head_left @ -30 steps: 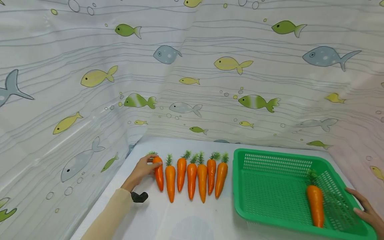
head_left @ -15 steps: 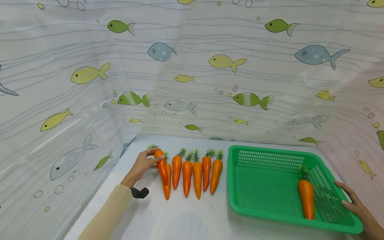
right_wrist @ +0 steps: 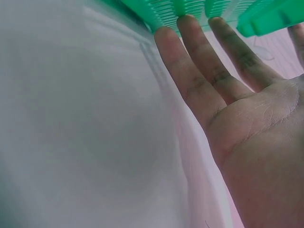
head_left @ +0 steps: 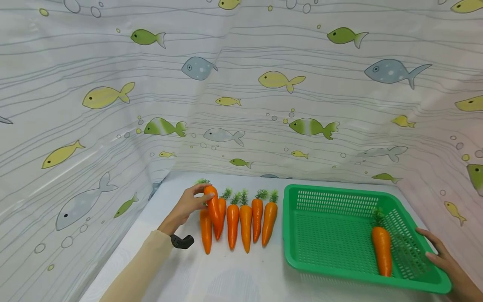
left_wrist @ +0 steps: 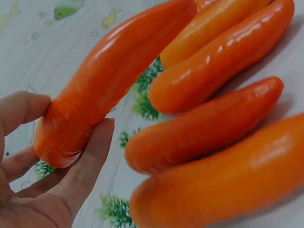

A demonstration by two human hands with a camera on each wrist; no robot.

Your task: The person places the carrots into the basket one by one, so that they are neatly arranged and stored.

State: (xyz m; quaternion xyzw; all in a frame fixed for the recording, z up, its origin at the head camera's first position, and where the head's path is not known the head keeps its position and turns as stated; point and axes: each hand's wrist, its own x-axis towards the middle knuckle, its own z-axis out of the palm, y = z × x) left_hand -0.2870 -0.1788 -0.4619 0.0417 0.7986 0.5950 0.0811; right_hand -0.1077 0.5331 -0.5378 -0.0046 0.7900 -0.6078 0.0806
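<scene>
My left hand (head_left: 187,206) pinches an orange carrot (head_left: 214,212) by its thick top, and its narrow tip points down toward me. In the left wrist view this carrot (left_wrist: 111,71) sits between thumb and fingers, above the others. It overlaps part of the row, with one carrot (head_left: 206,233) showing to its left and several more, such as this carrot (head_left: 245,226), to its right. All have green leafy tufts. My right hand (head_left: 445,260) holds the right rim of a green basket (head_left: 287,235). In the right wrist view, fingertips (right_wrist: 190,28) touch its slotted outer wall.
One carrot (head_left: 383,251) lies inside the basket near its right wall. A white table (head_left: 234,277) carries everything, and fish-patterned white sheeting (head_left: 264,105) rises at the back and both sides. A black device (head_left: 182,242) is strapped at my left wrist.
The left hand has lifted the leftmost carrot and moved it right, over its neighbours in the row. My right hand stays at the basket's rim. The head view has shifted slightly.
</scene>
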